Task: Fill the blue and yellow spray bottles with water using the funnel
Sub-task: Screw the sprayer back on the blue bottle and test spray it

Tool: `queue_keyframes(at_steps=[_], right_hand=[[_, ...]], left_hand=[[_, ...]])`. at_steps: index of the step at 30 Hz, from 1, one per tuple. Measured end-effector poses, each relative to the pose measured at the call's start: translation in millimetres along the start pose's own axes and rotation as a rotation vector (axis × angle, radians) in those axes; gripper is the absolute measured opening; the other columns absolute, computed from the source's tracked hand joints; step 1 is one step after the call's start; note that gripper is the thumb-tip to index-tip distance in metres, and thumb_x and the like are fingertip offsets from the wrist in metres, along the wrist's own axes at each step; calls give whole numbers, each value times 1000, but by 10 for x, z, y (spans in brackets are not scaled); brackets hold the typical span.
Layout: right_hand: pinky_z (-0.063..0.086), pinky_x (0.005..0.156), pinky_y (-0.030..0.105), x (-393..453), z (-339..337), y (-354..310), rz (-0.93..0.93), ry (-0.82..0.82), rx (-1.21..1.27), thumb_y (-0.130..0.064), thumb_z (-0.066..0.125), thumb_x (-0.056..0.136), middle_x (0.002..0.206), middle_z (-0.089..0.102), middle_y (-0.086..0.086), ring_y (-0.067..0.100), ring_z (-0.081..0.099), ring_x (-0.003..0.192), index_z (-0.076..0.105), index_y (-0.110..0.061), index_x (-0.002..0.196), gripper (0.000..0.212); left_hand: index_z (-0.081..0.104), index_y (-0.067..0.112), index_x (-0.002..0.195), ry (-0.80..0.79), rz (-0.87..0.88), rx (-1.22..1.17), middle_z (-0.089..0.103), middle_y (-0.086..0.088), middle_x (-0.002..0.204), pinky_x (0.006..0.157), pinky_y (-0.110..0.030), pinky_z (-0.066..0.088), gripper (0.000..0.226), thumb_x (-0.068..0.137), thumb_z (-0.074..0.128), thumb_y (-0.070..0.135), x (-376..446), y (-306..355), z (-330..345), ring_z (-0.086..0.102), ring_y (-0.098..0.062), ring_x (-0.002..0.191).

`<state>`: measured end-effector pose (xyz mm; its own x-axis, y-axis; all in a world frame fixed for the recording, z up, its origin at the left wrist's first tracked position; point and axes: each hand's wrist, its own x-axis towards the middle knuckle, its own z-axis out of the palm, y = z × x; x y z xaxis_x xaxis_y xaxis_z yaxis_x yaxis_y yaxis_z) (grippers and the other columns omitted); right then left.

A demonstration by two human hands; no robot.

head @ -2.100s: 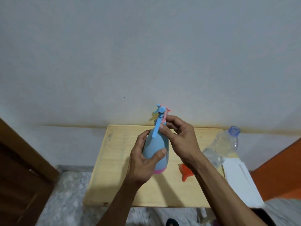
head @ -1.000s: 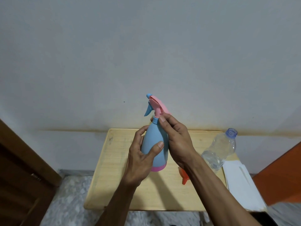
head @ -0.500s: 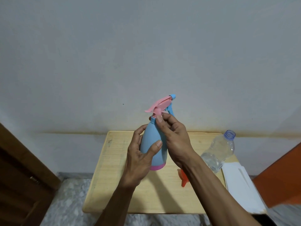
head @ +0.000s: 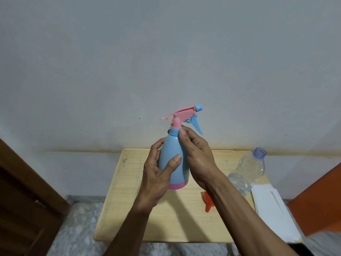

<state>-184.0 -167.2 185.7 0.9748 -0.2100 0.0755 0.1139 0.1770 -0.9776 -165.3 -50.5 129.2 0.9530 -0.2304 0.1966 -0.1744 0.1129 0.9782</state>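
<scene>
Surface: small light-wood table (head: 129, 209) pushed vs. a plain grey-white wall (head: 166, 52); speckled floor (head: 77, 228) below, dark wood door (head: 22, 200) at left edge, orange panel (head: 321, 200) at right edge.
Nearest: both forearms come up from bottom of frame, crossing over the table's front half.
L hand (head: 156, 180): wrapped round lower body of the blue spray bottle (head: 171, 156), thumb laid across the front, fingers curled behind on the bottle's left side. Firm hold, palm vs. the bottle's base area.
R hand (head: 199, 159): higher up, on the bottle's right side; thumb & fingertips pinch the blue collar at the neck, just under the pink spray head (head: 181, 116). Fingers bent, not straight.
Bottle pos.: upright, held in the air above the table's middle, between the 2 hands; pink base band shows just right of L palm. Can't tell if it holds any water, body is opaque.
Spray head: sits on the neck, blue nozzle tip points right, blue trigger hangs down-right above R fingers.
Funnel (head: 207, 202): orange, lying on the table right of centre, mostly hidden by R forearm.
Water bottle (head: 247, 170): clear plastic, cap off, tilted at the table's right side, some water in it; well apart from the hands.
Paper (head: 273, 209): white sheets right of the table, under the water bottle's base end.
Far: wall w/ a yellowish stain line along the table's back edge.
</scene>
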Motion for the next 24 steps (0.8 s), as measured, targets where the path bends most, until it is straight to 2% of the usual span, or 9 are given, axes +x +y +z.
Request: queue_keyframes(at_steps=[3, 7, 9, 12, 14, 16, 19, 22, 24], right_hand=[[60, 76, 30, 7, -17, -3, 12, 12, 33, -31, 62, 99, 104, 72, 12, 15, 71, 88, 67, -11, 116, 27], [59, 70, 26, 11, -28, -7, 38, 18, 36, -33, 57, 101, 90, 73, 2, 12, 71, 79, 69, -14, 108, 24], [59, 76, 29, 29, -27, -5, 20, 19, 30, -27, 60, 100, 96, 73, 1, 13, 69, 84, 67, -13, 114, 21], [57, 77, 28, 35, -19, -8, 16, 14, 15, -32, 56, 102, 101, 73, -1, 8, 68, 86, 68, -17, 119, 25], [57, 76, 28, 35, -22, -17, 25, 13, -1, -35, 52, 104, 99, 73, 0, 9, 68, 84, 71, -20, 115, 27], [56, 74, 28, 48, -20, -23, 27, 14, 24, -35, 55, 103, 97, 72, 2, 11, 68, 83, 70, -16, 115, 27], [56, 75, 29, 69, -20, -20, 24, 19, 28, -35, 59, 100, 96, 71, 1, 10, 67, 83, 68, -13, 115, 28], [56, 75, 29, 66, -18, -26, 22, -7, -2, -38, 54, 102, 95, 70, 5, 12, 67, 82, 71, -14, 109, 31], [55, 75, 30, 74, -12, -25, 19, -9, 1, -39, 55, 100, 93, 68, 5, 12, 65, 81, 71, -12, 105, 31]], left_hand=[[50, 51, 127, -6, 0, -2, 61, 12, 124, 80, -44, 62, 58, 73, 72, 54, 5, 2, -4, 67, -18, 109], [49, 47, 129, -2, -5, -1, 61, 11, 125, 81, -45, 62, 61, 73, 72, 55, 13, -3, 4, 67, -19, 109], [48, 48, 129, -5, 0, 18, 60, 16, 124, 80, -39, 62, 62, 72, 70, 58, 12, 2, 11, 65, -14, 110], [44, 48, 133, -8, 8, 42, 57, 17, 125, 81, -34, 61, 67, 71, 66, 62, 16, 3, 20, 62, -14, 112], [45, 48, 132, -12, -3, 36, 57, 12, 126, 81, -38, 62, 66, 71, 66, 62, 22, -2, 19, 63, -18, 111], [48, 47, 129, -16, -17, 16, 61, 10, 123, 81, -40, 62, 62, 71, 68, 60, 27, 1, 12, 65, -21, 110], [50, 46, 128, -11, -18, 5, 62, 13, 121, 81, -40, 62, 60, 73, 69, 57, 46, -4, -3, 66, -19, 110], [50, 44, 131, -14, -15, 12, 62, 14, 122, 81, -41, 61, 63, 73, 69, 57, 68, -12, -10, 66, -18, 110], [49, 47, 129, -10, -22, 27, 62, 17, 120, 79, -36, 62, 62, 72, 68, 59, 72, -12, -14, 66, -15, 109]])
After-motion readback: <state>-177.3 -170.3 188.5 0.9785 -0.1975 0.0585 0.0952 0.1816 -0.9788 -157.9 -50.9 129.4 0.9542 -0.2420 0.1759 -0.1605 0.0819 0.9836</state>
